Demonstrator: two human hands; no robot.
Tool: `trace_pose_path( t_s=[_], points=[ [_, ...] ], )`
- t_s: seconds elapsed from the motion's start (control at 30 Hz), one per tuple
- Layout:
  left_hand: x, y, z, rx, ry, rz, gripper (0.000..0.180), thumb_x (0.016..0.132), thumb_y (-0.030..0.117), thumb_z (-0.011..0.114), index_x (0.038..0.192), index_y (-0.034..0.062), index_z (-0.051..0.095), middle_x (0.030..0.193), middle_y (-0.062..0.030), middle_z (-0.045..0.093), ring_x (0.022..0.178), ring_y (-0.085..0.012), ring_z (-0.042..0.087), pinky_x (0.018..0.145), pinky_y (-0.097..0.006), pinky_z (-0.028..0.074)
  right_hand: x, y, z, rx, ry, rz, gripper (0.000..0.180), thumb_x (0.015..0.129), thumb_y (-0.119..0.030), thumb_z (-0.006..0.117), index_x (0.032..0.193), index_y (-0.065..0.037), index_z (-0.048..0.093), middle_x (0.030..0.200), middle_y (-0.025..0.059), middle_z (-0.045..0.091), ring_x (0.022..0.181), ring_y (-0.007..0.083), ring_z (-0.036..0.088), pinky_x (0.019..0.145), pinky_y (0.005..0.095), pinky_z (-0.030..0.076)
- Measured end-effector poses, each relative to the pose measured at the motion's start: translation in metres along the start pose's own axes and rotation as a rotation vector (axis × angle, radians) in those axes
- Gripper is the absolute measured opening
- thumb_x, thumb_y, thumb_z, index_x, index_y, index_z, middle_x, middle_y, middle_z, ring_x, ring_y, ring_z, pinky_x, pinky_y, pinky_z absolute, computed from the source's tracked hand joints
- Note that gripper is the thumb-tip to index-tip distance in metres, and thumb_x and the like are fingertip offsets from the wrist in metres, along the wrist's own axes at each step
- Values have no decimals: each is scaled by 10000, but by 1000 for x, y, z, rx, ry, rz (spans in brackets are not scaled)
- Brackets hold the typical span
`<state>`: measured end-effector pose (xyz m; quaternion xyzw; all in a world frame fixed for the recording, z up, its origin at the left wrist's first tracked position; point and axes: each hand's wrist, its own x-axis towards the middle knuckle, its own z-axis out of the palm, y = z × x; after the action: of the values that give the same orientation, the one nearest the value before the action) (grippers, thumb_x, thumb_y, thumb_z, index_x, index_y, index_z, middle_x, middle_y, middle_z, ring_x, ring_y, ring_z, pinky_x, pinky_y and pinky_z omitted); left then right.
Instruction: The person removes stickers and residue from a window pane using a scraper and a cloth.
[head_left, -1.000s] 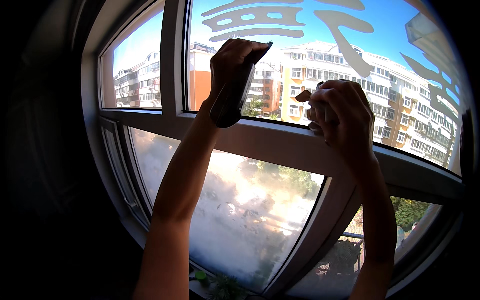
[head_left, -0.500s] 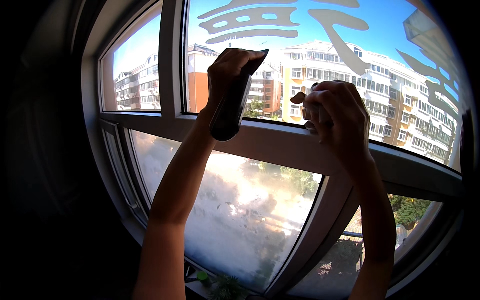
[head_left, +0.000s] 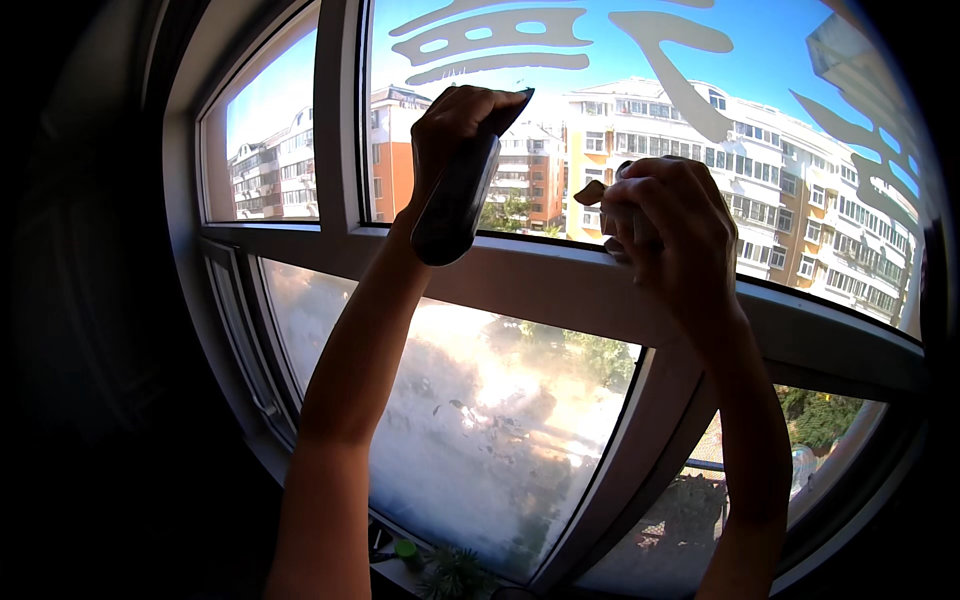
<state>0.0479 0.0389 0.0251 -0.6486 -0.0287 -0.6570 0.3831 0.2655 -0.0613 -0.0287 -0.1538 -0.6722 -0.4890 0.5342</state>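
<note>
My left hand [head_left: 440, 130] is raised against the upper window pane, its fingers closed round a dark scraper-like tool [head_left: 458, 212]. The tool has a broad rounded lower end, and its wedge-shaped tip points up and right at the glass. Just above that hand, a grey-white decal [head_left: 500, 67] of curved strokes sticks to the pane. To the right, my right hand [head_left: 690, 215] is curled in front of the same pane. It grips a small crumpled piece [head_left: 622, 222], greyish, with a curled flap standing out on its left; my fingers partly hide it.
A thick window frame bar [head_left: 560, 275] crosses below both hands. Under it is a cloudy lower pane [head_left: 480, 430]. More decal strokes [head_left: 680, 90] are on the upper glass. A green-topped object [head_left: 406, 550] and a spiky plant [head_left: 452, 575] stand at the bottom. Apartment buildings show outside.
My left hand and the tool have shifted slightly up and left. My right hand is almost still, keeping its grip on the crumpled piece.
</note>
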Motion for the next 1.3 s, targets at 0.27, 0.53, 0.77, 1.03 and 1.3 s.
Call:
trace_pose_path(
  t_s=[0.27, 0.53, 0.77, 1.03, 1.3],
  points=[
    [-1, 3, -6, -10, -45, 11, 255, 731, -7, 667, 974, 58, 703, 865, -73, 699, 795, -208, 669, 745, -306, 539, 0, 1, 0, -21, 4, -5, 141, 740, -45, 729, 774, -111, 609, 817, 16, 616, 831, 198, 613, 693, 371, 531],
    [0, -5, -3, 101, 29, 69, 304, 724, -47, 640, 1002, 65, 690, 809, -81, 683, 750, -215, 674, 709, -306, 548, -3, 0, -2, -35, -53, 10, 195, 716, -43, 745, 867, -112, 644, 942, 41, 636, 916, 237, 628, 759, 374, 536],
    [0, -6, -5, 20, -13, 14, 251, 759, -25, 625, 985, 62, 690, 824, -84, 694, 788, -219, 691, 743, -334, 546, -3, 3, -2, -25, -53, -1, 180, 722, -42, 743, 855, -107, 639, 939, 44, 637, 905, 237, 625, 739, 366, 536],
    [6, -11, -2, 37, 51, 76, 212, 776, 7, 642, 979, 45, 691, 823, -106, 688, 753, -223, 682, 716, -317, 553, 1, -1, -1, -26, 14, -17, 142, 739, -55, 740, 761, -106, 609, 806, 8, 615, 812, 187, 604, 685, 360, 523],
    [13, -10, -9, 44, 21, -10, 188, 789, -14, 645, 955, 53, 705, 848, -92, 708, 791, -217, 699, 739, -316, 558, 1, -1, 1, -20, 16, -32, 133, 748, -67, 740, 762, -108, 614, 800, 6, 619, 811, 187, 603, 681, 351, 525]
  ],
)
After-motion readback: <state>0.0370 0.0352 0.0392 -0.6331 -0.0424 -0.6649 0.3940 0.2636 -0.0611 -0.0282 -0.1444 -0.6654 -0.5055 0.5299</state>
